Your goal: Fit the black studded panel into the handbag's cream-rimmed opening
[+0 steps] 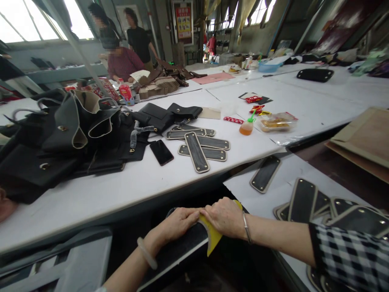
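Low in the middle, in the gap between the tables, my left hand (178, 225) is closed on the upper edge of a black leather-like piece (182, 252) with a pale lower edge. Right beside it, thumbs almost touching, my right hand (225, 218) is closed around a yellow piece (214, 239) with a curved edge. The yellow piece meets the end of the black one; whether they are joined I cannot tell. Fingertips of both hands are hidden. Nearest on the right lies a black strip with pale borders and corner rivets (265, 174).
More riveted strips (197, 152) lie crossed on the white table (146, 178), beside a phone (161, 153). Black handbags (69, 134) are heaped at left. An orange-filled squeeze bottle (246, 128) stands near snack packets. Other strips (302, 200) pile at right. People (124, 61) are behind.
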A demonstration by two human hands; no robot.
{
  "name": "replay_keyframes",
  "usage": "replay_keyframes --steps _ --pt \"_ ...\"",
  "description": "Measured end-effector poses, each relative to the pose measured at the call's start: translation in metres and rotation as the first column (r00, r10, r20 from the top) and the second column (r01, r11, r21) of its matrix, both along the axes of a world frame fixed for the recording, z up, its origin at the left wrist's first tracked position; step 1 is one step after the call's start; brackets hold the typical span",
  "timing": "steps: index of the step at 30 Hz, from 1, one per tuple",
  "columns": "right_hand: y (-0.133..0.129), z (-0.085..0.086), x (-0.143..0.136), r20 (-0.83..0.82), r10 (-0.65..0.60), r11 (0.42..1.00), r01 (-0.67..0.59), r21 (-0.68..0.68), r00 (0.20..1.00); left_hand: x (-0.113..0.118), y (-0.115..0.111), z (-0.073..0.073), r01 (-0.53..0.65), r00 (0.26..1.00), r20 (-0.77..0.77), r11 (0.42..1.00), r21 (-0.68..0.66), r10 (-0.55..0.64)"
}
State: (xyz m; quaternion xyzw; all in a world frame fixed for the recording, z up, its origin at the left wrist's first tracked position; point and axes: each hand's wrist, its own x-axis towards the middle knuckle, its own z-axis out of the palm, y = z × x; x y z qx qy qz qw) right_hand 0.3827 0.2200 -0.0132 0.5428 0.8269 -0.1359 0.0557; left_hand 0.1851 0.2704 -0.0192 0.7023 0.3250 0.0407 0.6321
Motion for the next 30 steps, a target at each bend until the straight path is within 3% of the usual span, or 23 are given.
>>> replay_keyframes --steps 5,9,11,14,18,21,26,30 --pt "-0.011 -0.005 0.0 -0.099 -0.097 0.995 0.094 -0.043 0.99 0.003 0.008 -0.005 -0.06 0.998 -0.026 0.993 -0.098 0.058" --pt "-0.024 -0.012 0.017 -0.306 -0.239 0.964 0.186 -0.192 0.922 0.003 0.01 -0.006 -0.12 0.992 -0.053 0.977 -0.178 0.113" --pt "-0.029 -0.017 0.028 -0.431 -0.372 0.914 0.244 -0.325 0.822 0.004 0.009 -0.008 -0.141 0.99 -0.055 0.967 -0.21 0.132" --pt "-0.028 -0.024 0.038 -0.537 -0.598 0.781 0.283 -0.557 0.594 0.007 0.009 -0.009 -0.167 0.986 -0.057 0.958 -0.232 0.158" --pt "-0.02 -0.03 0.032 -0.554 -0.764 0.618 0.129 -0.775 0.331 0.01 0.009 -0.005 -0.173 0.985 -0.06 0.954 -0.243 0.164" --pt "-0.014 -0.035 0.022 -0.542 -0.815 0.555 0.008 -0.832 0.203 0.012 0.009 -0.003 -0.169 0.985 -0.065 0.956 -0.239 0.158" --pt "-0.009 -0.044 0.009 -0.538 -0.838 0.542 0.03 -0.84 0.091 0.015 0.009 -0.008 -0.187 0.98 -0.105 0.955 -0.229 0.167" --pt "-0.01 -0.051 0.007 -0.625 -0.771 0.631 0.017 -0.775 0.124 0.016 0.002 -0.005 -0.247 0.96 -0.174 0.959 -0.142 0.221"
